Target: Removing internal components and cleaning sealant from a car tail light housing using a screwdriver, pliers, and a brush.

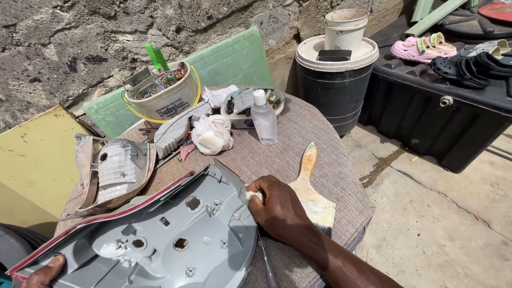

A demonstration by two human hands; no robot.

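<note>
A large grey plastic tail-light housing (170, 234) with a red rim lies back-side up on the cloth-covered table (314, 133). My right hand (277, 210) is closed on a small white wad of cloth (253, 195), pressed against the housing's right edge. At the bottom left, my left hand (45, 272) grips the housing's near corner. A wide paintbrush (312, 189) with a wooden handle lies on the table just beyond my right hand, partly hidden by it.
A clear bottle (264, 117), a crumpled white rag (212, 134), a white bucket of small parts (162, 96), a tray of bits (248, 109) and a silver reflector piece (114, 170) sit on the table. A black drum with buckets (336, 80) and a black bin with shoes (442, 96) stand right.
</note>
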